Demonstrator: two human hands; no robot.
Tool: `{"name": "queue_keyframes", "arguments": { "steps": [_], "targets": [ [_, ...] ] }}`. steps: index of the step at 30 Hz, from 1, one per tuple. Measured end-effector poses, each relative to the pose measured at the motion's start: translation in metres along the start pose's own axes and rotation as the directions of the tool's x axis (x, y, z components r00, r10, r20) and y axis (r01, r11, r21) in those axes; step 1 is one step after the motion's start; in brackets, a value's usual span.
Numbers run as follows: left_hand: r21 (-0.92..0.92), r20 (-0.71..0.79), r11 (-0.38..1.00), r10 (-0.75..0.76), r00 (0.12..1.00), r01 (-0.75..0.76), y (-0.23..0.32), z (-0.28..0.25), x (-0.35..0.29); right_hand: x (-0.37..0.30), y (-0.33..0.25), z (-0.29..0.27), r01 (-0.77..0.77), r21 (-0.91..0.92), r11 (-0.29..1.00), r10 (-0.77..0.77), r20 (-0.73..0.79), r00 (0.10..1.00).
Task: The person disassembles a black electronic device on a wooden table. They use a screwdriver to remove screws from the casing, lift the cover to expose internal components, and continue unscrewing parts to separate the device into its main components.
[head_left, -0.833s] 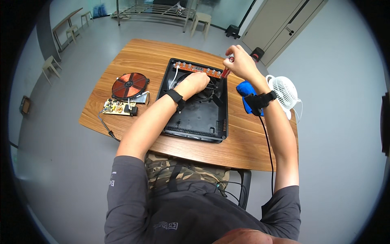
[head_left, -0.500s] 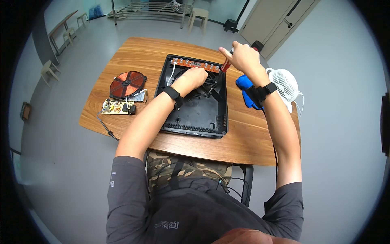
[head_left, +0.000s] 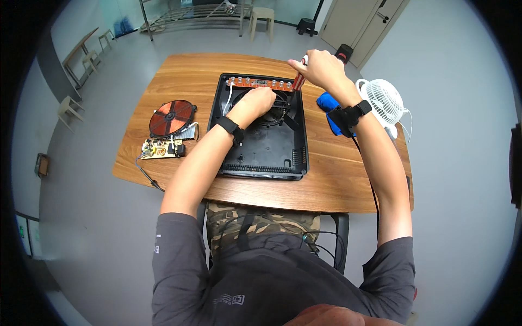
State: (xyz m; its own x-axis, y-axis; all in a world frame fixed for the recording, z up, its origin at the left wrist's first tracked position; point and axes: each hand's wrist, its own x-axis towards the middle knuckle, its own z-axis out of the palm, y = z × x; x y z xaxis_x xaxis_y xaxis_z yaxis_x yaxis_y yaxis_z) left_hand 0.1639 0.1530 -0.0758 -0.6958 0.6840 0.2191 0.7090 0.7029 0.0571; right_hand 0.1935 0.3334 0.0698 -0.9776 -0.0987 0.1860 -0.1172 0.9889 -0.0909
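In front of me lies a shallow black plastic housing [head_left: 261, 155], its open side up. An orange circuit strip [head_left: 260, 83] with round buttons runs along its far edge. My left hand [head_left: 256, 103] is closed over the black cooling fan [head_left: 274, 117] below the strip; whatever its fingertips pinch is hidden. My right hand [head_left: 323, 69] is wrapped round the top of a screwdriver [head_left: 298, 83] with a red-and-white handle. The screwdriver stands nearly upright at the strip's right end, shaft pointing down into the housing. Its tip is too small to make out.
To the left lie a copper induction coil [head_left: 172, 118] and a yellowish circuit board [head_left: 163, 149] with a cable. A blue cloth [head_left: 329, 106] and a white desk fan [head_left: 381, 102] are on the right. Stools [head_left: 262, 20] stand beyond the table [head_left: 342, 179].
The view has shifted slightly. My right hand has brought the screwdriver a little left and more upright, beside the strip's end. My left hand stays over the fan.
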Motion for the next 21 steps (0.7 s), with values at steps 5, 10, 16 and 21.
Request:
{"name": "queue_keyframes", "arguments": {
  "steps": [5, 10, 16, 21],
  "targets": [
    [0.015, -0.009, 1.0, 0.018, 1.0, -0.018, 0.002, -0.001, 0.001, 0.007, 0.02, 0.02, 0.068, 0.048, 0.997, -0.06, -0.138, 0.989],
    [0.036, 0.01, 0.999, 0.026, 1.0, -0.026, 0.0, 0.002, 0.003, 0.006, 0.013, 0.028, 0.115, 0.072, 0.991, -0.096, -0.226, 0.969],
    [0.013, 0.006, 1.0, 0.012, 1.0, -0.012, -0.001, 0.005, 0.005, 0.008, 0.018, 0.031, 0.076, 0.106, 0.991, -0.047, -0.252, 0.967],
    [0.013, -0.002, 1.0, 0.01, 1.0, -0.01, -0.007, 0.01, 0.005, 0.005, 0.02, 0.034, 0.067, 0.144, 0.987, -0.023, -0.29, 0.957]
  ]
}}
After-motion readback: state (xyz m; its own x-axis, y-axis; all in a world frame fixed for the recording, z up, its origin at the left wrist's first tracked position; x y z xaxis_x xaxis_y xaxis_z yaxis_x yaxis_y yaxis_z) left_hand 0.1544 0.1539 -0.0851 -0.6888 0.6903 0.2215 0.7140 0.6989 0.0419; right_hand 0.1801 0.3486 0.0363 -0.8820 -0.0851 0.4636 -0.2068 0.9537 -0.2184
